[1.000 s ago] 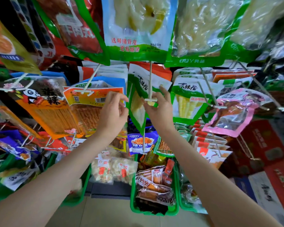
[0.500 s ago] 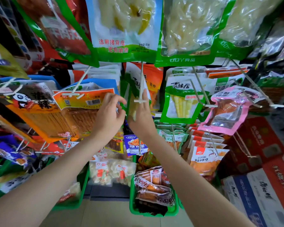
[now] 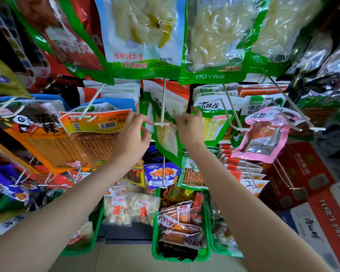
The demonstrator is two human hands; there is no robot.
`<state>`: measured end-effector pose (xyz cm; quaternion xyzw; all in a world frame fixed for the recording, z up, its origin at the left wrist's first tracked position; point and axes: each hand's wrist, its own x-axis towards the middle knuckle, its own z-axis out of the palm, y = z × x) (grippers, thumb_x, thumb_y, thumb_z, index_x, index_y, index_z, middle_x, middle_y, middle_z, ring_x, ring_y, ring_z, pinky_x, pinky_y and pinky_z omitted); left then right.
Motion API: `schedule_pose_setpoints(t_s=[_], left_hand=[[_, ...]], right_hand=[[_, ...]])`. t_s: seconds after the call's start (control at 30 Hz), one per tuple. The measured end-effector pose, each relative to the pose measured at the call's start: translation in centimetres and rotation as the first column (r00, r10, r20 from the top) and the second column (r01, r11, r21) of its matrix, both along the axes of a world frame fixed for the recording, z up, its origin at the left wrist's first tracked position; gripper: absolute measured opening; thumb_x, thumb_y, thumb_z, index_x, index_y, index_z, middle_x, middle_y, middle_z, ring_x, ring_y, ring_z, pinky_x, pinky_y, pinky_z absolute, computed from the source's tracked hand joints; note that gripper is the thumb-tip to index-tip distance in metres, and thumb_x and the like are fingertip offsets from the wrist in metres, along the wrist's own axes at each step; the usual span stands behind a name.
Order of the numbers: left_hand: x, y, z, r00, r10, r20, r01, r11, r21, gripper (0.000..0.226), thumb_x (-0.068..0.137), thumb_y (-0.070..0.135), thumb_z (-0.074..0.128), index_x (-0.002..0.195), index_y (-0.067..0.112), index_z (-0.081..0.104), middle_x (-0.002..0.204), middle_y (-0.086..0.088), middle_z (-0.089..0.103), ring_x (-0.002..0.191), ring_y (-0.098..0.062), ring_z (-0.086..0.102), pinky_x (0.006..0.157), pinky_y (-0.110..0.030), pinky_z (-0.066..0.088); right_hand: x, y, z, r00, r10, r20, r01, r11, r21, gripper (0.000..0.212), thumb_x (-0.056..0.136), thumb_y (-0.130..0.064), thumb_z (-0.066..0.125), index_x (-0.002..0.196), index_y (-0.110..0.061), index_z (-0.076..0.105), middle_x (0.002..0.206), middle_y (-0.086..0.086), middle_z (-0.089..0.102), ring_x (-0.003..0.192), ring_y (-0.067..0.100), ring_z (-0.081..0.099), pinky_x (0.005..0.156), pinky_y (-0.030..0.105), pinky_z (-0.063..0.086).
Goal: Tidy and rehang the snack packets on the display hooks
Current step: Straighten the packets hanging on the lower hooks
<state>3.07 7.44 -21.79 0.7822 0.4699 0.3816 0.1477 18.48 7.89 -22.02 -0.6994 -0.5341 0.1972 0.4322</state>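
Both hands are up at the centre hook [image 3: 162, 107], the left hand [image 3: 133, 137] and right hand [image 3: 188, 127] each pinching an edge of the green packet [image 3: 166, 138], which seems not yet hung, so more tidying likely remains.

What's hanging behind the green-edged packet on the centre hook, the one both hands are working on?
Behind the green-edged packet on the white hook hang more packets, showing white and orange tops. Their lower parts and count are covered by that packet and the right hand.
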Motion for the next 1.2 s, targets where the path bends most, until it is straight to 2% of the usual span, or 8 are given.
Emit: schedule_pose_setpoints(t_s=[0.17,0.33,0.5,0.63,0.73,0.93,1.07,1.2], left_hand=[[0.1,-0.3,0.9,1.000,-0.001,0.024,0.002,0.998,-0.069,0.029,0.086,-0.001,0.051,0.112,0.010,0.053,0.112,-0.002,0.046,0.076,-0.012,0.053,0.070,-0.033,0.049],[0.3,-1.2,1.9,0.998,-0.057,0.034,0.061,0.989,-0.135,0.038,0.088,0.009,0.053,0.126,0.015,0.049,0.109,0.004,0.049,0.065,-0.008,0.049,0.063,-0.023,0.044],[-1.1,-2.3,4.0,0.966,-0.097,0.240,0.224,0.778,-0.587,0.010,0.089,0.015,0.056,0.099,0.012,0.059,0.080,0.004,0.061,0.048,-0.004,0.058,0.051,-0.017,0.048],[-3.3,-3.6,5.7,0.950,-0.155,0.270,0.310,0.569,-0.762,0.004,0.085,0.009,0.059,0.088,0.012,0.060,0.074,-0.002,0.063,0.050,-0.010,0.063,0.051,-0.019,0.053],[-4.1,-4.2,6.3,0.955,-0.236,0.180,0.288,0.584,-0.759,0.004,0.085,0.008,0.061,0.083,0.011,0.059,0.071,-0.003,0.063,0.050,-0.010,0.064,0.050,-0.018,0.051],[-4.4,-4.9,7.3,0.934,-0.352,-0.064,0.208,0.680,-0.703,0.017,0.086,0.015,0.061,0.070,0.016,0.057,0.059,0.007,0.061,0.054,-0.006,0.064,0.055,-0.019,0.052],[-4.3,-4.6,9.4,0.939,-0.335,-0.073,0.209,0.729,-0.651,0.016,0.086,0.014,0.061,0.071,0.016,0.057,0.061,0.003,0.061,0.051,-0.005,0.064,0.054,-0.018,0.052],[-4.0,-4.8,11.8,0.942,-0.325,-0.079,0.203,0.742,-0.639,0.017,0.088,0.015,0.060,0.071,0.014,0.055,0.059,-0.003,0.061,0.050,-0.006,0.064,0.050,-0.017,0.050]], right_hand=[[2.2,-1.9,2.1,0.940,0.061,-0.337,-0.081,0.996,-0.046,0.020,0.096,-0.013,0.043,0.088,-0.005,0.060,0.083,0.010,0.057,0.078,0.020,0.053,0.058,0.029,0.033],[3.5,-4.3,4.1,0.801,0.102,-0.590,-0.259,0.948,-0.187,0.015,0.092,-0.008,0.049,0.084,-0.006,0.061,0.082,0.010,0.063,0.072,0.024,0.060,0.068,0.034,0.050],[4.0,-5.2,4.8,0.704,0.057,-0.708,-0.326,0.911,-0.251,0.030,0.087,-0.008,0.055,0.115,0.001,0.054,0.102,0.019,0.065,0.083,0.029,0.064,0.073,0.038,0.054],[3.6,-6.2,5.2,0.735,0.171,-0.657,-0.468,0.828,-0.308,0.010,0.089,-0.007,0.054,0.082,-0.006,0.061,0.075,0.005,0.072,0.072,0.018,0.066,0.078,0.033,0.053],[3.1,-7.2,5.4,0.806,0.293,-0.514,-0.522,0.762,-0.384,0.007,0.089,-0.017,0.057,0.088,-0.012,0.062,0.091,0.004,0.068,0.082,0.015,0.059,0.080,0.022,0.047],[2.3,-8.8,6.6,0.769,0.569,-0.290,-0.636,0.639,-0.432,0.018,0.087,-0.022,0.062,0.104,-0.016,0.065,0.122,0.001,0.058,0.111,0.014,0.054,0.095,0.028,0.044],[1.1,-8.4,8.8,0.758,0.646,-0.086,-0.623,0.679,-0.388,0.022,0.086,-0.024,0.064,0.098,-0.006,0.069,0.105,0.004,0.063,0.095,0.010,0.053,0.083,0.023,0.039],[0.4,-8.2,10.6,0.792,0.595,-0.135,-0.608,0.754,-0.246,0.015,0.083,-0.020,0.067,0.077,-0.006,0.069,0.069,-0.001,0.058,0.067,0.009,0.053,0.068,0.020,0.041]])
